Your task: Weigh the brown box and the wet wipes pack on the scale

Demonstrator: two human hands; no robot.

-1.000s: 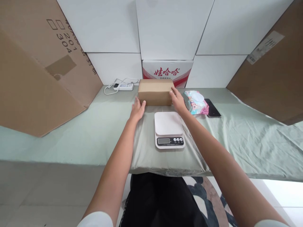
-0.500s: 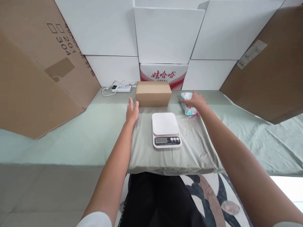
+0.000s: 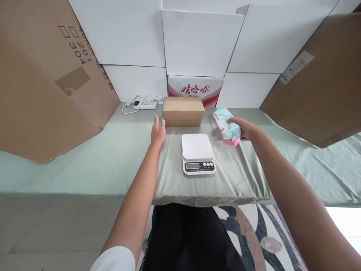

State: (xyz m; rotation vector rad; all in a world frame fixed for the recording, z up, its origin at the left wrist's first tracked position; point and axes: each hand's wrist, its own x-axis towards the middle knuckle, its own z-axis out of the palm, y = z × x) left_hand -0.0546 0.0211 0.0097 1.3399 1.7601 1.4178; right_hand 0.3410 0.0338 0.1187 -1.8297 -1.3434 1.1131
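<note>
The soft pack (image 3: 227, 126), teal and white with a pink end, is in the grip of the right hand (image 3: 244, 128), which holds its right side with a finger or thumb across the upper face. It lies to the left of that hand, its long axis slanting from the back left to the front right, pink end toward the front edge; whether it is clear of the cloth I cannot tell. The right hand is by far the nearer one. The left hand (image 3: 158, 131), fingers extended and holding nothing, is by the front left corner of the small brown box (image 3: 183, 113); contact there is unclear. From the pack, the kitchen scale (image 3: 198, 153) lies to the left and nearer the front edge, with bare cloth between them. All this is on a table (image 3: 107, 158) under a pale green cloth, creased toward the front edge. Along the back edge are a power strip (image 3: 145, 105) with its white cable and a wall of white boxes (image 3: 201, 41). Large brown cardboard (image 3: 34, 98) closes off the left, and a matching brown panel (image 3: 318, 86) the right.
</note>
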